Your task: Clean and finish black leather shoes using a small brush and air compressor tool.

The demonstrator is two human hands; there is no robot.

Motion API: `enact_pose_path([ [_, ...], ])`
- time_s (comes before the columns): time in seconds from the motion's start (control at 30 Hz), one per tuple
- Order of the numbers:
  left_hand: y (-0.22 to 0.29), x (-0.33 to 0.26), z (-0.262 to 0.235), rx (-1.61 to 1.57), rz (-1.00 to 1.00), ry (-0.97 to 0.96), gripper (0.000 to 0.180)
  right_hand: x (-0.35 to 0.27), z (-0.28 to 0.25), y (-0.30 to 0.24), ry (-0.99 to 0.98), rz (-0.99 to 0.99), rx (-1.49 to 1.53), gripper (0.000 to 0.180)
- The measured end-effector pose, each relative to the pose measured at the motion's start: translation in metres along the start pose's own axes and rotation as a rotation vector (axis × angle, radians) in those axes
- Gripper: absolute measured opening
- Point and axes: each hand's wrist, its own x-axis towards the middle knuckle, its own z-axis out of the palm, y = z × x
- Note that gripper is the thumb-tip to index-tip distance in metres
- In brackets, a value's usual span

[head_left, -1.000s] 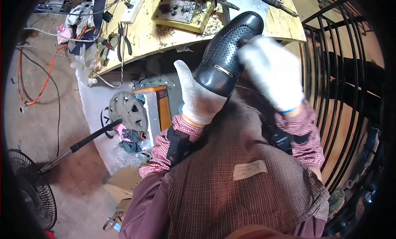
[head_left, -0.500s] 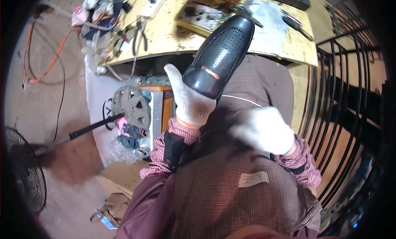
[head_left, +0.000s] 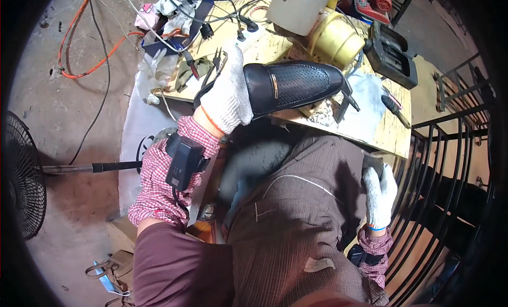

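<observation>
A black slip-on loafer (head_left: 301, 84) with a perforated upper and a gold-coloured bar lies sideways, toe to the right, over the table's front edge. My left hand (head_left: 228, 95), in a white knit glove, is closed around its heel end. Part of the heel is hidden behind the glove. Low at the right, beside my covered lap, is my right hand (head_left: 381, 196), also gloved, its fingers curled against a small greyish piece (head_left: 373, 161). What that piece is I cannot make out.
On the wooden table (head_left: 264, 53) stand a yellow round machine part (head_left: 336, 39), a black tray (head_left: 391, 55), a brush (head_left: 396, 110) and pliers. Cords trail at the back left. Black metal bars (head_left: 423, 201) run along the right; a fan (head_left: 24, 174) stands left.
My left hand has swung the loafer up and left, turning its toe from upward to rightward. My right hand has moved right and down, away from the shoe. The view has shifted.
</observation>
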Motion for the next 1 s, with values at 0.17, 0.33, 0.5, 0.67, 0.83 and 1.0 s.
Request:
enact_pose_path([
  [0.17,0.003,-0.011,-0.016,-0.210,0.078,-0.173,0.072,0.089,0.024,0.008,0.316,-0.532,-0.413,0.041],
  [0.33,-0.063,-0.021,0.030,-0.210,0.062,-0.053,0.052,0.119,0.006,0.008,0.311,-0.703,-0.922,0.047],
  [0.5,-0.129,-0.004,0.030,-0.599,-0.250,-0.259,0.051,-0.008,0.008,-0.044,-0.507,-0.337,-0.335,0.035],
  [0.67,-0.183,0.014,0.118,-0.483,-0.306,-0.380,0.047,-0.058,-0.006,-0.022,0.018,-0.858,-0.606,0.021],
  [0.83,-0.176,-0.047,0.220,-0.426,-0.454,-0.977,0.052,-0.115,-0.075,-0.045,0.561,-0.877,-1.254,0.018],
  [1.0,-0.151,-0.089,0.217,-0.344,-0.743,-1.532,0.071,-0.268,-0.170,-0.105,1.177,-0.703,-1.210,0.023],
])
